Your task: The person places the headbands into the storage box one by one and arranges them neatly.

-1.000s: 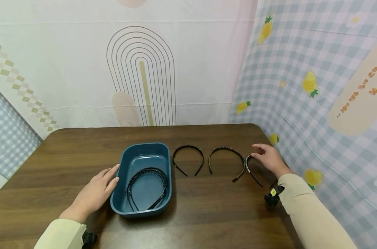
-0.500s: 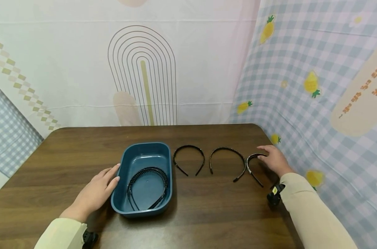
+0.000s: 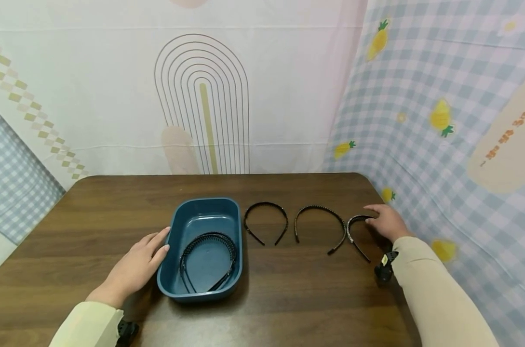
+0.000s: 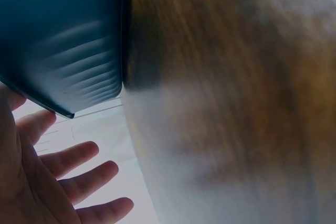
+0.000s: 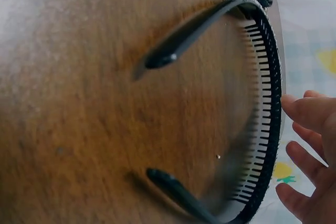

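Note:
My left hand (image 3: 137, 262) rests against the left wall of a blue plastic basin (image 3: 164, 283), fingers straight with tips at the rim. Inside the basin lie several black toothed headbands (image 3: 213, 235). At the table's right side my right hand (image 3: 387, 222) is beside a black headband with a sparkly outer edge (image 3: 349, 233). In the right wrist view the thumb tip reaches the outer edge of this headband (image 5: 275, 85), whose comb teeth face inward. The other fingers spread loosely beyond it, not curled round the band.
Two more headbands lie on the brown wooden table (image 3: 288, 299): a black one (image 3: 265, 203) beside the basin and a toothed one (image 3: 318, 207) whose right side meets the sparkly headband. A patterned cloth (image 3: 418, 144) hangs along the table's right edge.
My right hand has shifted slightly right, uncovering more of the sparkly headband's top. The view has turned a little, and the left hand stays on the basin.

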Motion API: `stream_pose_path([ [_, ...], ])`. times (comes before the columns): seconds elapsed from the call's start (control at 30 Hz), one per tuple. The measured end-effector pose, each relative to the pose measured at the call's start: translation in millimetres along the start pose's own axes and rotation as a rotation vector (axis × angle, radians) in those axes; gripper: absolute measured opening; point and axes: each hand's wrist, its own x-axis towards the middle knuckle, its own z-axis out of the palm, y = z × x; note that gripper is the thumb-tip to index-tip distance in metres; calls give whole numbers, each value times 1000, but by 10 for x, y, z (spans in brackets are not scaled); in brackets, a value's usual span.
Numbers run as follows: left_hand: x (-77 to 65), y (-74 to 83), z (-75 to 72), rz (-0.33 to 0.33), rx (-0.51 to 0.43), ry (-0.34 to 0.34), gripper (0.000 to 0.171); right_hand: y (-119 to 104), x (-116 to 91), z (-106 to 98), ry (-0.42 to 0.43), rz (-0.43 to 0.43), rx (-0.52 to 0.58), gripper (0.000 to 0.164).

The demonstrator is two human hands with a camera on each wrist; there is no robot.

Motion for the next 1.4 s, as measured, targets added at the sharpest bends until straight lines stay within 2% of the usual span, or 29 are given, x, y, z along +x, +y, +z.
stream_pose_path([
  [0.17, 5, 3, 6, -3, -6, -4, 60, 117, -11, 14, -11, 48, 33, 43],
  [0.33, 2, 9, -12, -4, -14, -6, 60, 182, -21, 12, -4, 43, 49, 41],
  [0.63, 12, 16, -36, 1, -15, -6, 59, 179, -33, 6, -28, 55, 60, 39],
  [0.9, 10, 12, -33, -5, -18, -13, 60, 199, -29, 27, -19, 22, 12, 37],
  [1.13, 12, 14, -35, -4, -21, -11, 60, 212, -29, 31, -54, 66, -8, 36],
  [1.4, 7, 19, -36, -5, -25, -9, 60, 226, -52, 32, -40, 67, 1, 35],
])
